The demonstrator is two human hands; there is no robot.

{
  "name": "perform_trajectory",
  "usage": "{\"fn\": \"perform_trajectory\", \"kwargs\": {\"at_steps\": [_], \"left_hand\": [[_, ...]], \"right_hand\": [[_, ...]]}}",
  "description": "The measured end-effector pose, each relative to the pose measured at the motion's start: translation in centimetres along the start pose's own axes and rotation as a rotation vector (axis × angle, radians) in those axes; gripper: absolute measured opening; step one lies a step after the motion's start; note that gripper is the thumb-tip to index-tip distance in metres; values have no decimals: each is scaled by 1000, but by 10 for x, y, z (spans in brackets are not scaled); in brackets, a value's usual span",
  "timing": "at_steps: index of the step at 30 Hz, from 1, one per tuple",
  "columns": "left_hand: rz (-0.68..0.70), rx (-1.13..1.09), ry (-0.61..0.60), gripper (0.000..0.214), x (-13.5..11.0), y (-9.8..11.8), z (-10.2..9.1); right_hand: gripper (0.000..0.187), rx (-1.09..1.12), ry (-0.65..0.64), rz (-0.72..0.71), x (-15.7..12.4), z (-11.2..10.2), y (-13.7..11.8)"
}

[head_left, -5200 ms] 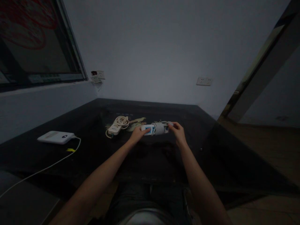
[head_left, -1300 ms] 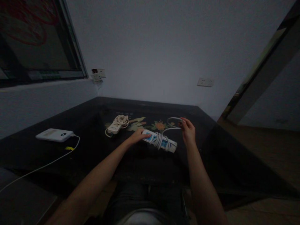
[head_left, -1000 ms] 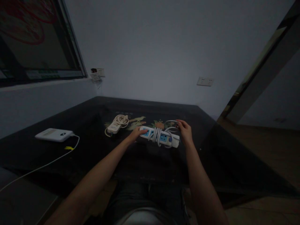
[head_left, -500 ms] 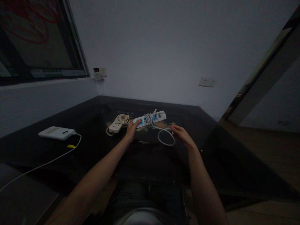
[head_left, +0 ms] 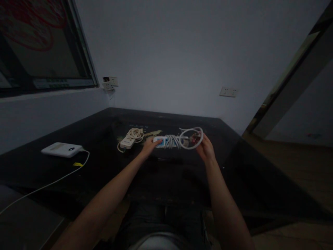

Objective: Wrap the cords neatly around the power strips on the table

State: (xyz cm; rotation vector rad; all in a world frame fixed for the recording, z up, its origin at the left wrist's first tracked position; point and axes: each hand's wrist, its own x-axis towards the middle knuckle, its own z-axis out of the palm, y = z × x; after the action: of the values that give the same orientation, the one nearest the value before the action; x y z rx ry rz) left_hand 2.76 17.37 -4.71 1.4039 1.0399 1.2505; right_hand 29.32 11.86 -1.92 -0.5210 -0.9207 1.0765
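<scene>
A white power strip [head_left: 166,141] with blue sockets is held just above the dark table [head_left: 78,180], its white cord wound several times round its middle. My left hand [head_left: 148,146] grips the strip's left end. My right hand [head_left: 205,148] is closed on the free cord [head_left: 191,138], which forms a loose loop at the strip's right end. A second, cream power strip [head_left: 127,142] with its coiled cord lies on the table just left of my left hand.
A white power bank [head_left: 61,149] with a white cable [head_left: 52,185] lies on the table's left side. Wall sockets [head_left: 227,91] sit on the back wall, and another socket [head_left: 109,83] sits by the window corner. A wooden floor lies to the right.
The strip has come down from a tilted, raised position to level. My right hand has swung the cord loop from below the strip up to its right end.
</scene>
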Motion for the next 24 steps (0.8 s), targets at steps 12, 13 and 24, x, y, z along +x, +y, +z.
{"fn": "perform_trajectory", "kwargs": {"at_steps": [12, 13, 24], "left_hand": [[-45, -111, -288, 32, -14, 6, 7], [-44, -133, -283, 33, -15, 7, 6], [71, -358, 47, 44, 1, 5, 0]], "right_hand": [[30, -441, 274, -223, 6, -15, 8], [31, -503, 268, -212, 5, -15, 8], [27, -617, 102, -47, 6, -16, 1]]}}
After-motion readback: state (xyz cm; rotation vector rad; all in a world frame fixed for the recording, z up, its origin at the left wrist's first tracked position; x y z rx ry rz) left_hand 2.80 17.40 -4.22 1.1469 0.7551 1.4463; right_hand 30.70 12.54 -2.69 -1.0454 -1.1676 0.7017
